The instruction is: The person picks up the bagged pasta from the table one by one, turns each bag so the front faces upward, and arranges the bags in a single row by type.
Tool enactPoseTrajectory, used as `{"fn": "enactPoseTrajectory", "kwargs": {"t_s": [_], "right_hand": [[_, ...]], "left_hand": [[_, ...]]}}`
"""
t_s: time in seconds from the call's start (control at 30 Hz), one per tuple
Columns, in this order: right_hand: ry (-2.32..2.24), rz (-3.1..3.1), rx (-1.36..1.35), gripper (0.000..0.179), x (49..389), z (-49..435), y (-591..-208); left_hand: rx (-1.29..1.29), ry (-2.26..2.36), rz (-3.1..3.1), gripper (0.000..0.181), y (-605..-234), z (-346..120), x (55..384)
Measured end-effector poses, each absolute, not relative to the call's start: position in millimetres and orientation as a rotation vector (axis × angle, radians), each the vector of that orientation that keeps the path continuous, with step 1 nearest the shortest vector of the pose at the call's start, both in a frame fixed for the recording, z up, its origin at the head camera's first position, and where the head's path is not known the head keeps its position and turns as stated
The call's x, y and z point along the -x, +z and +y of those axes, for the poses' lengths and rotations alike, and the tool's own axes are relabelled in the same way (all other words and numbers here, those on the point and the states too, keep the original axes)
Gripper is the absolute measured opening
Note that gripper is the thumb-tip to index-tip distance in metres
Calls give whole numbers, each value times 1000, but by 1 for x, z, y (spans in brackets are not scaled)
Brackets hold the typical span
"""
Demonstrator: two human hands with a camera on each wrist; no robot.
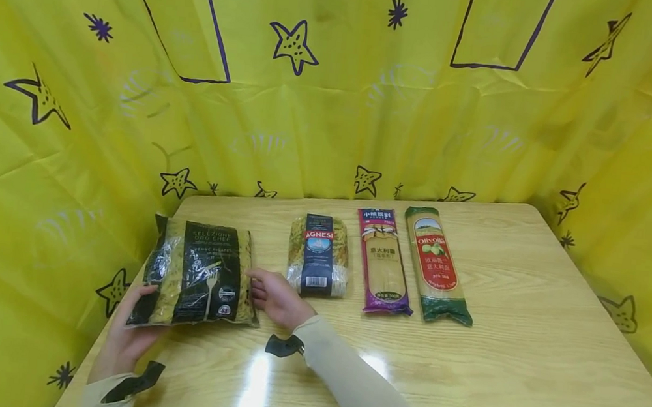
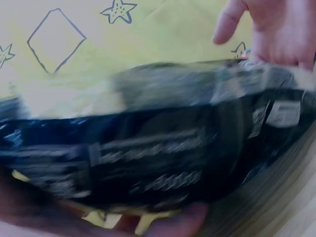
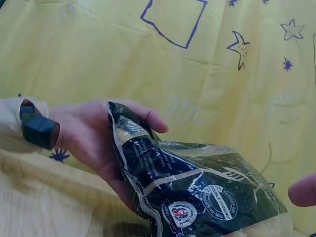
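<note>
A dark, see-through bag of penne pasta [image 1: 207,277] is tilted up at the left of the table, its printed front facing me. My left hand [image 1: 134,326] grips its lower left corner; in the right wrist view the thumb and fingers of the left hand [image 3: 94,136] wrap round the bag's end. Beside the bag's right edge is my right hand [image 1: 280,299], fingertips right at the side. The left wrist view shows the right hand [image 2: 284,32] with its thumb spread away from the bag, the lower fingers partly hidden.
Right of the bag lie an Agnesi pasta pack [image 1: 318,255], a purple-edged pasta pack [image 1: 385,261] and a green-ended Olivoilà pasta pack [image 1: 439,265] in a row on the wooden table [image 1: 522,366]. A yellow curtain [image 1: 334,119] with drawn stars hangs behind and at both sides.
</note>
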State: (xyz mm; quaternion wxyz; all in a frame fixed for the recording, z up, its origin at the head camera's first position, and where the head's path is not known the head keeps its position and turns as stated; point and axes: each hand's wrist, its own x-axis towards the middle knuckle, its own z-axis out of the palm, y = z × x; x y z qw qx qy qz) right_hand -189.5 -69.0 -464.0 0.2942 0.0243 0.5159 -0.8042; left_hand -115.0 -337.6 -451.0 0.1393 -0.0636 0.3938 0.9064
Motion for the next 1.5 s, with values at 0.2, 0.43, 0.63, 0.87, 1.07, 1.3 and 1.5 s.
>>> {"fn": "enactPoseTrajectory", "kwargs": {"t_s": [0.2,0.43,0.63,0.87,1.07,1.3,1.5], "right_hand": [[-2130,1424,-29,66,189,-72,-459],[-2128,1424,-23,46,187,-69,-456],[-2060,1509,5,45,186,-67,-457],[-2079,1489,37,65,187,-63,-455],[-2127,1419,26,85,190,-62,-453],[-2216,1338,1,88,195,-61,-452],[-2283,1299,-10,77,203,-63,-451]], "left_hand": [[431,2095,1844,16,-444,-350,113],[465,1835,1991,85,-438,-357,118],[474,1739,2069,104,-445,-355,125],[442,1734,2081,106,-454,-352,144],[364,1714,2108,97,-459,-351,163],[350,1741,2101,96,-463,-349,180],[328,1806,2101,91,-465,-345,193]]}}
